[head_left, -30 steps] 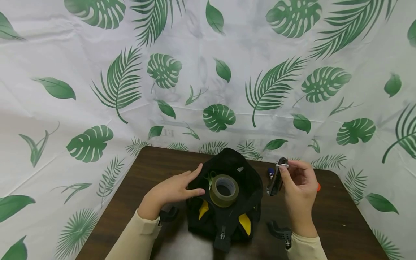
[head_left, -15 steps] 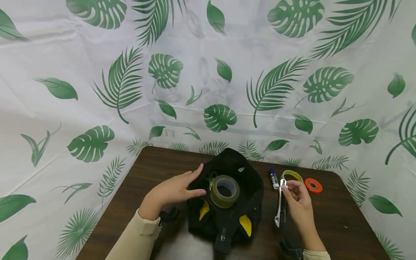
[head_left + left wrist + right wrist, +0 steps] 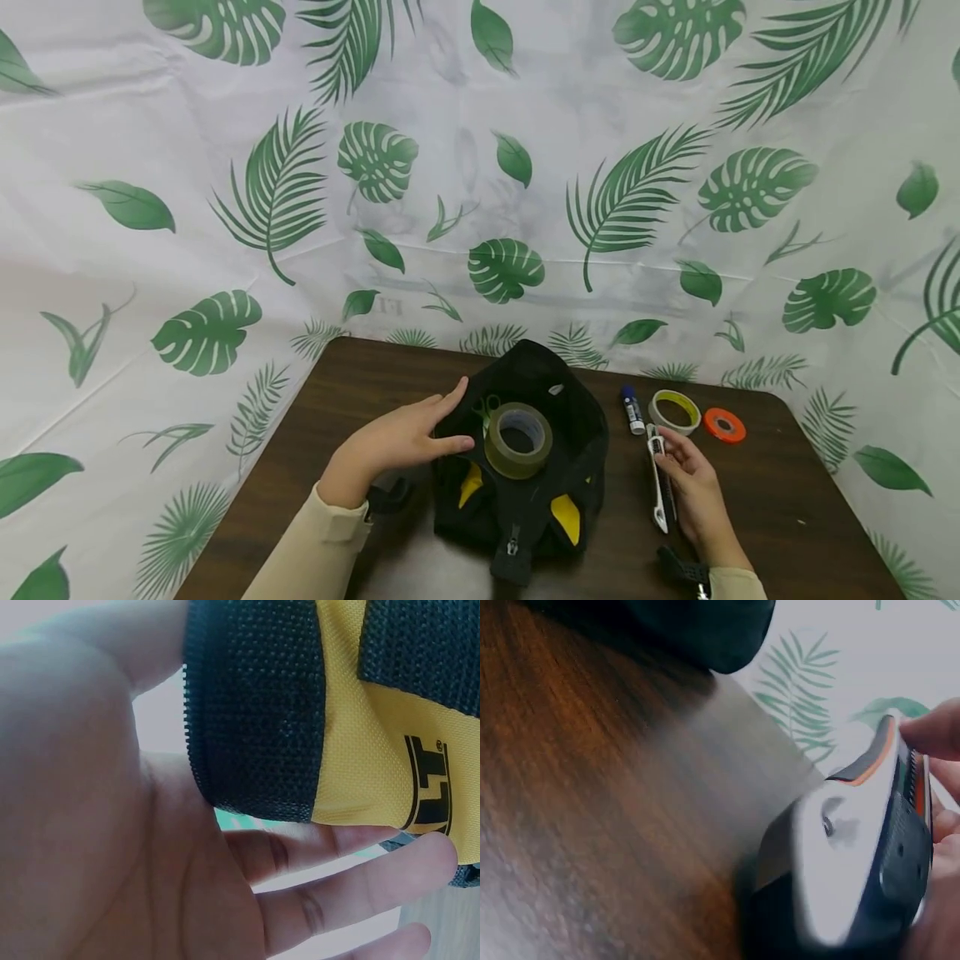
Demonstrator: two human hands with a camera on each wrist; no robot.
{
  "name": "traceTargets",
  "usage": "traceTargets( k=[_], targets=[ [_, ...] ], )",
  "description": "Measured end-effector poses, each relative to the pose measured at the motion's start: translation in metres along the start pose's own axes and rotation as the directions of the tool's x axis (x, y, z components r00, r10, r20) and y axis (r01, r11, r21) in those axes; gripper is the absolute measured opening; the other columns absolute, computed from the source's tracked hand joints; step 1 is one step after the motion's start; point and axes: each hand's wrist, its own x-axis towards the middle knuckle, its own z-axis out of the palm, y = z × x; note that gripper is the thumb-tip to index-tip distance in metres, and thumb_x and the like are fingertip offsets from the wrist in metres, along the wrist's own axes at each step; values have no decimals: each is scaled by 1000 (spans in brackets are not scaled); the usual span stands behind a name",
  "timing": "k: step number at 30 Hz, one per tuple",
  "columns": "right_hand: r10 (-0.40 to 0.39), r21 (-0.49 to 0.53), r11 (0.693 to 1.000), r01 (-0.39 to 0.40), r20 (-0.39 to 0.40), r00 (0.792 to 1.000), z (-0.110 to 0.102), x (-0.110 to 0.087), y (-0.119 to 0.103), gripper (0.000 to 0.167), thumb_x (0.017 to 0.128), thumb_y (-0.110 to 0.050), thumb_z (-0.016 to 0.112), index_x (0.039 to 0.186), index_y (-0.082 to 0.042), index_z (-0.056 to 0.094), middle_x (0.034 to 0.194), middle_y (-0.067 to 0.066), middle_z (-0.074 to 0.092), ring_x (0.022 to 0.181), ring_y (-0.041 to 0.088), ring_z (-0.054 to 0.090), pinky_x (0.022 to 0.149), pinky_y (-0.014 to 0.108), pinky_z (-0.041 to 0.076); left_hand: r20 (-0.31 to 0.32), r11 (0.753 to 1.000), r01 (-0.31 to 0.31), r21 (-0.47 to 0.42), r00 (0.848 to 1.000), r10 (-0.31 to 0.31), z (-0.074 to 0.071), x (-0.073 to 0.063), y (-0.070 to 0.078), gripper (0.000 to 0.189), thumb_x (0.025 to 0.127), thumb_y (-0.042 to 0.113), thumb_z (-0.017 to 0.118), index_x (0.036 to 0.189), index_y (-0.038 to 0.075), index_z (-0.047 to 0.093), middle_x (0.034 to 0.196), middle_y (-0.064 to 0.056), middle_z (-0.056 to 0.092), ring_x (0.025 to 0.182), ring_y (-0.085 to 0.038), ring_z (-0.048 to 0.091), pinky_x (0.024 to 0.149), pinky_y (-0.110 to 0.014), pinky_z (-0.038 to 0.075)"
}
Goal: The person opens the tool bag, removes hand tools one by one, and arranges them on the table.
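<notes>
A black and yellow tool bag [image 3: 480, 512] stands with its mouth gaping at the table's middle. My left hand [image 3: 393, 437] holds its left zippered edge [image 3: 199, 735], the thumb passing behind it and the fingers along the outside. Inside the bag are a wide roll of brown packing tape [image 3: 498, 454] and green-handled scissors [image 3: 487, 407], partly hidden. To the right, my right hand [image 3: 693, 483] holds a white and black utility knife [image 3: 658, 492] low over the table. Orange trim, a toothed rail and a hole in one end show on the knife in the right wrist view.
Beyond the right hand lie a glue stick [image 3: 632, 410], a pale tape roll with a yellow core [image 3: 660, 423] and a small orange tape roll [image 3: 738, 427]. A leaf-print sheet [image 3: 435, 192] hangs behind the brown table [image 3: 375, 362].
My right hand has brought the utility knife down and toward me, slightly right, uncovering the glue stick and two tape rolls. The left hand and bag have stayed in place.
</notes>
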Motion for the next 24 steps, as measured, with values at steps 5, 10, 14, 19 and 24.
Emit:
traceTargets(
  k=[5, 10, 14, 19, 24],
  targets=[
    [-11, -310, 951, 2, -27, 1000, -2, 2, -2, 57, 104, -16, 77, 156, -2, 58, 116, -13, 68, 94, 4, 61, 77, 17, 53, -2, 1000, 2, -7, 1000, -2, 0, 0, -1, 98, 101, 76, 60, 174, 45, 2, 182, -2, 22, 167, -36, 29, 132, -63, 30],
    [10, -512, 858, -39, -59, 998, -6, 4, 0, 54, 101, -30, 82, 149, -10, 67, 118, -10, 69, 86, 2, 60, 70, 20, 52, -4, 1000, -4, -5, 1000, 4, 1, 0, -1, 98, 100, 76, 60, 174, 45, 3, 182, -1, 22, 167, -36, 29, 132, -64, 30],
    [3, -572, 820, -9, -12, 1000, -6, 7, 2, 47, 100, -24, 83, 142, -7, 70, 118, 2, 72, 81, 3, 61, 68, 21, 53, -2, 1000, -5, -5, 1000, 5, 1, 1, -2, 99, 101, 74, 60, 175, 42, 4, 182, -2, 22, 167, -36, 29, 132, -64, 30],
    [-12, -597, 802, -12, -37, 999, -3, 8, 2, 40, 99, -19, 84, 135, -6, 74, 113, 11, 72, 78, 3, 59, 66, 21, 51, -4, 1000, -15, -7, 1000, 15, 2, 2, -2, 98, 102, 74, 60, 176, 40, 4, 182, 3, 20, 167, -35, 29, 132, -63, 30],
    [-22, -627, 779, -15, -52, 998, -4, 9, 0, 39, 99, -20, 83, 135, -9, 75, 114, 13, 72, 83, 1, 60, 70, 20, 52, 0, 1000, -17, -15, 1000, 17, 2, 3, -1, 97, 102, 74, 60, 175, 43, 3, 182, 3, 21, 168, -35, 28, 133, -63, 29]
  ],
)
